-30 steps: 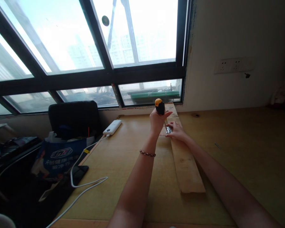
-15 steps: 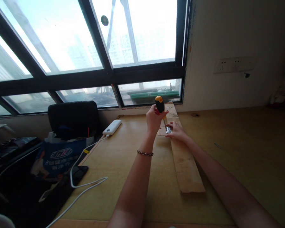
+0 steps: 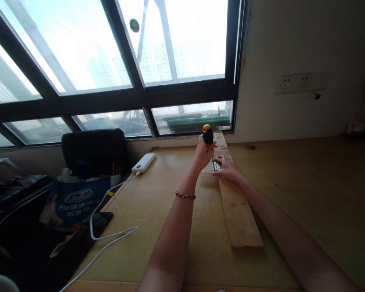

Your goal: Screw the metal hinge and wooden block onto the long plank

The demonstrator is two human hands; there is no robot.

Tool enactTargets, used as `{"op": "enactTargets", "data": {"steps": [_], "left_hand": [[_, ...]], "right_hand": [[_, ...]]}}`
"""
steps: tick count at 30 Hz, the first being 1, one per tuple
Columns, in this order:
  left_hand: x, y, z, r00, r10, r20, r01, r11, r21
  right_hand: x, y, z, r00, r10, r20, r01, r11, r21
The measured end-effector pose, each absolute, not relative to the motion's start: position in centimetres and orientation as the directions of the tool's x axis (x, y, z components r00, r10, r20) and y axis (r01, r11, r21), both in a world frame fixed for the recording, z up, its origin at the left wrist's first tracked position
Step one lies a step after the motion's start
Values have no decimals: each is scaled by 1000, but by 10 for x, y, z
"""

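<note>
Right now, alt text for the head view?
Left hand grips a yellow-black screwdriver pointing down at a small metal piece held by the right hand at a long wooden board on a table near a window.

White Chinese lettering, 健康 legible, below a blurred outlined logo on the blue bag

A hand could pass over the table at centre right, where only a thin nail-like piece lies low, or between the left forearm and the looped cable. Mid-frame, the screwdriver, left hand and right hand block the plank. The power bank obstructs centre left.
</note>
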State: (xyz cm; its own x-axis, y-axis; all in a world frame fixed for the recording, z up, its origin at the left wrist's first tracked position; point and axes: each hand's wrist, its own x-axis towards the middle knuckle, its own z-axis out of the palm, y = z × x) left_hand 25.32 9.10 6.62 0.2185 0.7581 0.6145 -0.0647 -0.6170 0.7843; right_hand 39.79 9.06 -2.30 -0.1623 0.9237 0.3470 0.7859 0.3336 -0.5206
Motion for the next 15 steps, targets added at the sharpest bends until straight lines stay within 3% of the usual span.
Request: {"op": "enactTargets", "data": {"steps": [6,15], "left_hand": [[257,90,70,115,838,533,-88,-526,846],[253,87,76,71,887,457,94,-462,882]], "right_hand": [[397,89,-21,-161,923,350,781,336,-527],[396,88,-19,-148,924,354,779,329,-533]]}}
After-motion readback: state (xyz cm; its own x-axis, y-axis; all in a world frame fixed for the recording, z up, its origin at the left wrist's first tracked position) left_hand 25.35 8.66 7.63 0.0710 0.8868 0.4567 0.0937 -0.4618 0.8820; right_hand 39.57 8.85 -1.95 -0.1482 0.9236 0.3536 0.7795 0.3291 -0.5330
